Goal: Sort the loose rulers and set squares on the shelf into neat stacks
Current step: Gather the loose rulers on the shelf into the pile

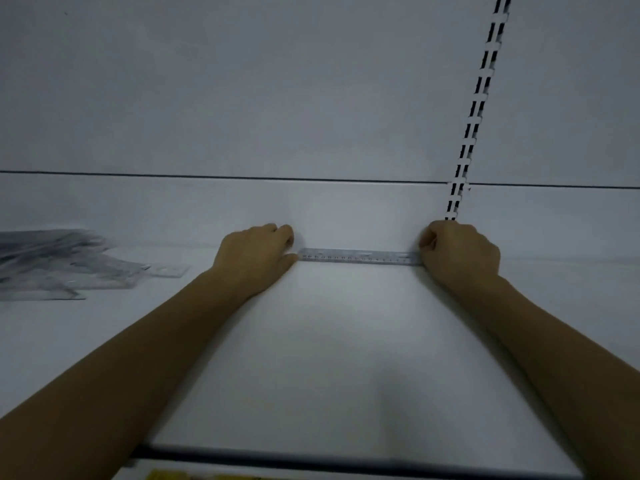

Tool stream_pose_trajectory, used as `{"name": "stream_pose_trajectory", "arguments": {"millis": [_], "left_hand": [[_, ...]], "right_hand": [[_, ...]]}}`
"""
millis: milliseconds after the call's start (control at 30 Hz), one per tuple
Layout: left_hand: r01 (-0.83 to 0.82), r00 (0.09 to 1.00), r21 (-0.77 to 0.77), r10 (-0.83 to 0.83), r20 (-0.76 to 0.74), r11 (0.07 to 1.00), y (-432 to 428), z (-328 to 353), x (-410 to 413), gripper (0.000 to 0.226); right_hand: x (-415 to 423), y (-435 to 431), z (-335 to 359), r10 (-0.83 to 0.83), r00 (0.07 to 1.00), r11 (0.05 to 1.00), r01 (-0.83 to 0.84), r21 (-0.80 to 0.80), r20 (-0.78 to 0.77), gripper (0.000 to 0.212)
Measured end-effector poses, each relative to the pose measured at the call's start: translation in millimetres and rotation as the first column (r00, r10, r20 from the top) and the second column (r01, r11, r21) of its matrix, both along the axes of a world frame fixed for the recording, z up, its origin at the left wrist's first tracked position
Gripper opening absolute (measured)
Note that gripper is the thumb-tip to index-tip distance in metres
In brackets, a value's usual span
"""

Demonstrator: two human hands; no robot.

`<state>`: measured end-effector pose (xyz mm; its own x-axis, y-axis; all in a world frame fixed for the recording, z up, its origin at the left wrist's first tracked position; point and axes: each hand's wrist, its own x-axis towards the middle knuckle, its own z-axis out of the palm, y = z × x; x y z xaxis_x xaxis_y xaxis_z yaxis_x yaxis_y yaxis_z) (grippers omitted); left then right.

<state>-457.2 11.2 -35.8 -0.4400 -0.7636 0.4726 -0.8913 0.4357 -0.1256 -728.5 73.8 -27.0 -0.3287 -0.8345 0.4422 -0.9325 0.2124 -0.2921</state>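
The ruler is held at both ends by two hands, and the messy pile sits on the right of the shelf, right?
No. The head view shows the pile on the left of the shelf, not the right. The left hand and right hand do hold the ruler at its ends.

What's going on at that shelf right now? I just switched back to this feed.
A person has one ruler between both hands. The left hand grips its left end and the right hand its right end. The ruler lies lengthwise at the back of the white shelf, close to the rear panel. A loose pile of clear rulers and set squares sits unsorted at the far left.
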Motion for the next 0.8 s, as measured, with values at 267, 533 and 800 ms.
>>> {"name": "stream_pose_trajectory", "arguments": {"millis": [267,533,800], "left_hand": [[0.167,0.946,0.154,-0.114,-0.304,0.974,-1,-10,-4,0.023],[0.127,0.94,0.098,-0.089,-0.331,0.987,-4,-14,-8,0.027],[-0.018,0.999,0.182,0.023,-0.026,0.983,12,4,-10,0.037]], "right_hand": [[-4,-7,-5,-0.008,0.997,0.999,0.012,0.052,-0.074,0.014],[17,1,6,0.01,0.978,0.995,-0.03,-0.091,-0.21,0.019],[79,22,10,0.439,0.855,0.885,-0.464,-0.029,-0.276,0.022]]}}
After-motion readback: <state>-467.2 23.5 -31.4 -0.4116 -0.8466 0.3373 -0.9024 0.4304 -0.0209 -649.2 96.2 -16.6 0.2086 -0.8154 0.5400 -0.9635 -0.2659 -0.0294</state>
